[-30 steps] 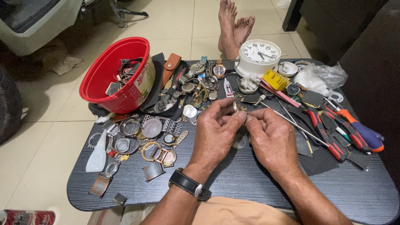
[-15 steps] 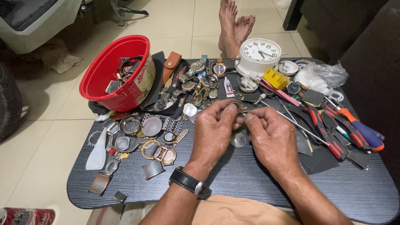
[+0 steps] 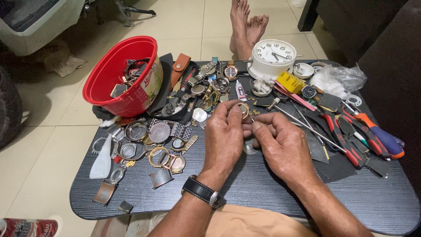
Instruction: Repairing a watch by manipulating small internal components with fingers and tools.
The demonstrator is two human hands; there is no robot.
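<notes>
1. 2 hands work over a dark table. The left hand pinches 1 small round gold watch case between thumb and forefinger, lifted just above the table's middle.
2. The right hand has its fingers pressed together at the tips around 1 thin tool, too small to make out, touching the case's lower edge.
3. 1 black wristwatch sits on the left wrist.
4. 1 red bowl stands tilted at the table's far left corner, holding several watch parts.
5. 1 white alarm clock stands at the far edge, well apart from the hands.
6. 1 white squeeze bottle lies near the left edge, beside a scatter of loose cases and rings.
7. 1 screwdriver with an orange and blue handle lies on the right, next to 2 red-handled pliers.
8. 2 bare feet rest on the floor beyond the table.
</notes>
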